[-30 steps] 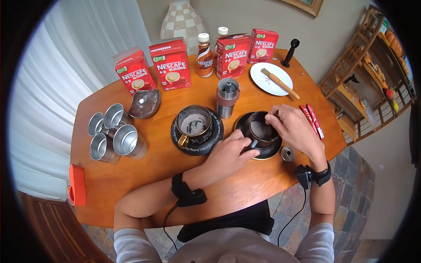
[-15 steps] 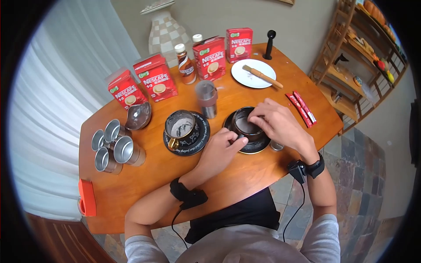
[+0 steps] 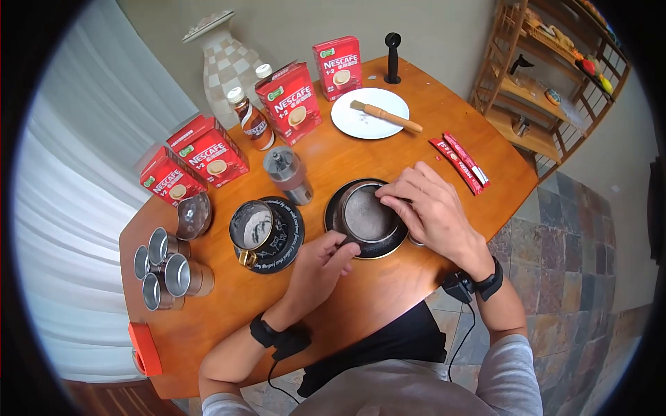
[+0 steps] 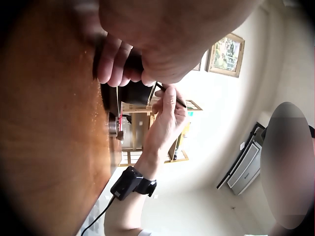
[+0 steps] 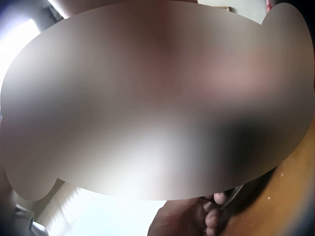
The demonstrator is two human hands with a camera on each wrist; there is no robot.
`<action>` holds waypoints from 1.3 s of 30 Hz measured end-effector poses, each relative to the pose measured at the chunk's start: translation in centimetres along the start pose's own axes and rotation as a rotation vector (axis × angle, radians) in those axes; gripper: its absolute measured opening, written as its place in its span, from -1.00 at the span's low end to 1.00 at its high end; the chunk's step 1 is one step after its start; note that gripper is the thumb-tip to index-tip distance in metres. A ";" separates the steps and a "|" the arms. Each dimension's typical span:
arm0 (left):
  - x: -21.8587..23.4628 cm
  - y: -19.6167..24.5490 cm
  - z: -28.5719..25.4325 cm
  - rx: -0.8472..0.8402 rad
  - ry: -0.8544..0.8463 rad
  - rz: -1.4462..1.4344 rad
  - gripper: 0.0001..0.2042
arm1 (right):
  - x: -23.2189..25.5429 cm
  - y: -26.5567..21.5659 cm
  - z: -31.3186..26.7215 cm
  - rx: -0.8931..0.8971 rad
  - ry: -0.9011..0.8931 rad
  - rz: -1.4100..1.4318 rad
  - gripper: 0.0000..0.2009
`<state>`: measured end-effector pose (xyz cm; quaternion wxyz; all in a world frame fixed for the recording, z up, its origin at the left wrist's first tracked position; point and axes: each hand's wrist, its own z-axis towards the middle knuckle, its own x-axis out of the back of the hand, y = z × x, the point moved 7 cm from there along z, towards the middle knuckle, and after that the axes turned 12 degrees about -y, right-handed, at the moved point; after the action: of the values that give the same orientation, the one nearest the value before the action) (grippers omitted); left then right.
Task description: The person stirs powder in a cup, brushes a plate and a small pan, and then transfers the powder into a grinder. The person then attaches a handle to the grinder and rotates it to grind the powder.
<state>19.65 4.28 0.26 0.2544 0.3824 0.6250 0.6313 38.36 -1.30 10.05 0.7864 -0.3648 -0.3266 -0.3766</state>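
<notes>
A dark cup (image 3: 370,234) with a greyish inside stands on a black saucer (image 3: 333,202) near the table's right side. My left hand (image 3: 320,269) grips its near left side, at the handle, with thumb and fingers curled. Above the far right rim is my right hand (image 3: 433,211), its thumb and fingertips together. In the left wrist view, that hand pinches a thin dark stick-like thing (image 4: 181,102); its far end is hidden. A second black cup (image 3: 251,225) with a gold handle and pale powder inside sits on a lettered saucer (image 3: 281,246) to the left.
Behind the cups stands a metal grinder (image 3: 288,177). Red Nescafe boxes (image 3: 295,104), a bottle (image 3: 253,125) and a white plate (image 3: 347,125) with a wooden brush (image 3: 388,118) line the back. Several metal cups (image 3: 184,277) are at left, red sachets (image 3: 461,163) at right.
The head view has swung, shifting the table's things leftward. Both hands stay at the dark cup, and more of its inside shows now.
</notes>
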 end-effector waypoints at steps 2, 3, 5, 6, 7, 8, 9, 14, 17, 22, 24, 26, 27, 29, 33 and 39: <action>0.1 0.1 0.0 0.004 -0.010 0.032 -0.84 | -0.1 0.5 -0.3 0.010 0.049 0.054 -0.88; 0.1 0.2 0.0 0.007 -0.011 0.050 -0.85 | -0.2 0.5 -0.3 0.030 0.036 0.083 -0.88; 0.1 0.4 -0.2 0.014 -0.018 0.084 -0.85 | -0.3 0.0 -0.2 0.066 0.013 0.139 -0.87; 0.2 0.3 -0.2 0.019 -0.015 0.068 -0.86 | -0.4 -0.2 -0.2 0.080 -0.016 0.166 -0.87; 0.2 0.3 -0.2 0.024 -0.011 0.051 -0.87 | -0.8 -0.2 -0.3 0.100 -0.072 0.231 -0.87; 0.2 0.2 -0.2 0.027 -0.007 0.034 -0.88 | -1.1 -0.3 -0.5 0.122 -0.129 0.295 -0.87; 0.2 0.3 -0.1 0.008 0.004 0.052 -0.89 | -1.4 -0.4 -0.6 0.144 -0.187 0.358 -0.86; 0.2 0.5 -0.2 -0.025 0.036 0.118 -0.90 | -0.4 0.1 -0.5 0.083 0.003 0.213 -0.87; 0.4 0.3 -0.2 0.078 -0.007 0.149 -0.91 | -1.0 -0.2 -0.6 0.120 -0.045 0.231 -0.84; 0.4 0.5 -0.2 0.038 0.011 0.155 -0.94 | -0.7 -0.4 -0.8 0.104 -0.086 0.226 -0.80; 0.3 0.5 -0.1 0.025 0.023 0.140 -0.94 | -0.8 -0.4 -0.7 0.122 -0.047 0.184 -0.81; 0.4 0.4 -0.1 0.042 0.023 0.104 -0.93 | -1.8 -0.5 -1.0 0.219 -0.063 0.159 -0.84; 0.5 0.5 -0.1 0.046 0.013 0.116 -0.93 | -1.9 -0.5 -1.2 0.209 -0.098 0.192 -0.83; 0.6 0.6 -0.1 0.051 -0.003 0.139 -0.92 | -2.0 -0.4 -1.8 0.192 -0.171 0.257 -0.81; 0.3 0.8 -0.1 0.068 0.011 0.097 -0.91 | -1.1 0.0 -1.1 0.126 -0.123 0.058 -0.82; 0.4 0.6 -0.2 0.062 0.009 0.075 -0.90 | -0.9 0.2 -1.7 0.188 -0.239 0.178 -0.75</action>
<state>19.38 4.47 0.93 0.2156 0.4103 0.6307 0.6224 38.47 -2.27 8.38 0.8028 -0.3591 -0.4182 -0.2273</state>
